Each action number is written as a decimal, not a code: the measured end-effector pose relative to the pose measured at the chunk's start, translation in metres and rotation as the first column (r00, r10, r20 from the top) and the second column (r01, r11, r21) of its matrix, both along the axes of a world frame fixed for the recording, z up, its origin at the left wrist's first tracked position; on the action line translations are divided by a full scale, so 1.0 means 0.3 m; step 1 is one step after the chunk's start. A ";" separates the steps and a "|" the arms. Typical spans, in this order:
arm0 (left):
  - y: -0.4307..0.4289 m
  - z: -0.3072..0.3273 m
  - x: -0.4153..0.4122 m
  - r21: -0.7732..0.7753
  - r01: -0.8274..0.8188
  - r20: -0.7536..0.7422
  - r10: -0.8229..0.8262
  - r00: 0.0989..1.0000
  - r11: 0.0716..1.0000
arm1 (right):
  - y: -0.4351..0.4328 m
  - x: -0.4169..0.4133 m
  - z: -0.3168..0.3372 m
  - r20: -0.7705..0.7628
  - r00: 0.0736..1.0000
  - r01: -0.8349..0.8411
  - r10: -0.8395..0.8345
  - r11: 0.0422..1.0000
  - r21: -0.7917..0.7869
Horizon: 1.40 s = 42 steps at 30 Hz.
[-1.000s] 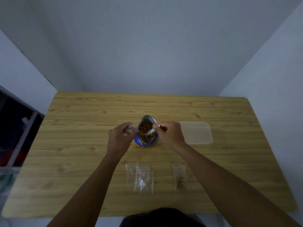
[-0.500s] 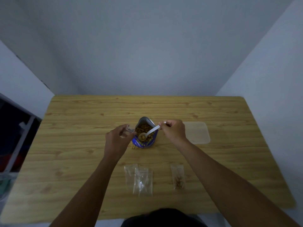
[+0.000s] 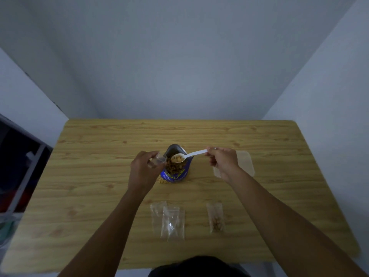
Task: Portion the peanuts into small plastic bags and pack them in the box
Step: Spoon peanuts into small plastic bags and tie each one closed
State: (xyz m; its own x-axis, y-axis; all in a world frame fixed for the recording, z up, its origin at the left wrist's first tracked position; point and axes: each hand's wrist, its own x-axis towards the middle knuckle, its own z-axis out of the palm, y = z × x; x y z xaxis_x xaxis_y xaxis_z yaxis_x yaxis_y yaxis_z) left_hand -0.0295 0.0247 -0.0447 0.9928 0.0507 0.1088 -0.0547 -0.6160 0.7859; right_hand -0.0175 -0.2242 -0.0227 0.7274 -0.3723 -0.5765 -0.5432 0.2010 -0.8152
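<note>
An open blue peanut pouch (image 3: 175, 173) stands mid-table, full of peanuts. My right hand (image 3: 221, 160) grips a white plastic spoon (image 3: 187, 156) whose bowl, loaded with peanuts, hovers over the pouch mouth. My left hand (image 3: 142, 168) holds a small clear plastic bag (image 3: 157, 159) open just left of the pouch. A clear plastic box (image 3: 244, 162) lies flat to the right, partly behind my right hand. Nearer me lie several empty small bags (image 3: 169, 219) and one filled bag with peanuts (image 3: 215, 218).
The wooden table (image 3: 89, 196) stands against a grey wall. A few loose peanuts (image 3: 162, 181) lie at the pouch's left foot. A dark shelf frame (image 3: 18, 166) stands off the table's left edge.
My right hand has drawn back to the right and lifted the spoon out of the pouch with peanuts on it. My left hand keeps the small bag beside the pouch.
</note>
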 end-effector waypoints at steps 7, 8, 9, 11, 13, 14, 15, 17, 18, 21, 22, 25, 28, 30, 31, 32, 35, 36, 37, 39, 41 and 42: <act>-0.049 0.034 0.005 -0.047 0.060 0.015 -0.060 0.998 0.997 | -0.036 0.037 0.102 0.128 0.991 -0.035 0.039 0.999 -0.030; -0.058 0.042 0.004 -0.058 0.076 0.013 -0.075 0.997 0.995 | -0.029 0.038 0.118 0.148 0.986 -0.067 0.079 0.994 -0.084; -0.069 0.052 0.004 -0.064 0.089 0.014 -0.088 0.996 0.994 | -0.019 0.042 0.130 0.167 0.978 -0.102 0.126 0.984 -0.144; -0.090 0.071 0.004 -0.090 0.094 0.011 -0.093 0.996 0.991 | 0.010 0.045 0.154 0.219 0.943 -0.181 0.250 0.940 -0.290; -0.108 0.082 0.005 -0.155 0.075 -0.019 -0.079 0.997 0.985 | 0.037 0.044 0.172 0.273 0.871 -0.260 0.410 0.853 -0.452; -0.113 0.083 0.007 -0.182 0.065 -0.036 -0.072 0.997 0.981 | 0.047 0.041 0.185 0.293 0.821 -0.302 0.490 0.808 -0.506; -0.119 0.082 0.008 -0.201 0.060 -0.047 -0.071 0.996 0.978 | 0.056 0.036 0.197 0.310 0.764 -0.345 0.565 0.765 -0.544; -0.121 0.079 0.011 -0.213 0.058 -0.052 -0.070 0.996 0.975 | 0.064 0.027 0.222 0.339 0.664 -0.404 0.666 0.702 -0.587; -0.121 0.077 0.011 -0.221 0.056 -0.051 -0.069 0.996 0.974 | 0.064 0.025 0.235 0.353 0.629 -0.417 0.692 0.685 -0.598; -0.114 0.069 0.005 -0.268 0.040 -0.059 -0.058 0.997 0.963 | 0.044 0.029 0.255 0.387 0.593 -0.402 0.706 0.676 -0.618; -0.109 0.062 0.003 -0.279 0.031 -0.062 -0.050 0.997 0.960 | 0.033 0.033 0.257 0.400 0.605 -0.381 0.688 0.692 -0.613; -0.097 0.043 -0.002 -0.307 -0.002 -0.050 -0.013 0.999 0.952 | -0.006 0.050 0.248 0.470 0.695 -0.269 0.544 0.803 -0.532; -0.090 0.025 -0.008 -0.347 -0.053 -0.020 0.049 0.999 0.936 | -0.027 0.053 0.214 0.476 0.797 -0.115 0.371 0.868 -0.483; -0.083 0.020 -0.016 -0.356 -0.061 -0.005 0.063 0.998 0.933 | -0.017 0.039 0.167 0.400 0.847 -0.096 0.351 0.840 -0.534; -0.081 0.021 -0.022 -0.360 -0.049 0.003 0.054 0.999 0.932 | -0.006 0.027 0.136 0.351 0.861 -0.119 0.369 0.815 -0.567; -0.081 0.018 -0.028 -0.357 -0.033 0.019 0.042 0.999 0.934 | 0.007 0.014 0.100 0.302 0.865 -0.158 0.401 0.789 -0.593; -0.097 0.019 -0.051 -0.356 -0.011 0.034 0.025 0.999 0.934 | 0.053 -0.021 0.009 0.193 0.835 -0.332 0.515 0.751 -0.570; -0.112 0.033 -0.063 -0.384 -0.006 0.029 0.018 0.999 0.923 | 0.065 -0.031 -0.007 0.175 0.825 -0.380 0.538 0.757 -0.531; -0.128 0.044 -0.074 -0.408 0.009 0.033 0.004 0.999 0.913 | 0.070 -0.038 -0.022 0.156 0.821 -0.412 0.549 0.760 -0.503; -0.164 0.070 -0.104 -0.465 0.072 0.060 -0.049 0.997 0.882 | 0.063 -0.051 -0.035 0.114 0.831 -0.418 0.544 0.747 -0.517; -0.206 0.087 -0.135 -0.603 0.063 -0.010 -0.087 0.996 0.795 | 0.036 -0.067 -0.046 0.109 0.870 -0.354 0.480 0.764 -0.539; -0.230 0.097 -0.151 -0.698 0.006 -0.110 -0.115 0.987 0.716 | 0.016 -0.078 -0.049 0.123 0.891 -0.306 0.437 0.778 -0.549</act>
State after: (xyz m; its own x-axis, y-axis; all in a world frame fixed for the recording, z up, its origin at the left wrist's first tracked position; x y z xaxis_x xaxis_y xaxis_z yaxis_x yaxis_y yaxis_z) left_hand -0.0746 -0.0442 -0.0156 0.9977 -0.0030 -0.0677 0.0677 0.1065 0.9920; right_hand -0.0409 -0.2194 -0.0376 0.9553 -0.2326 -0.1828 -0.2722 -0.4496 -0.8507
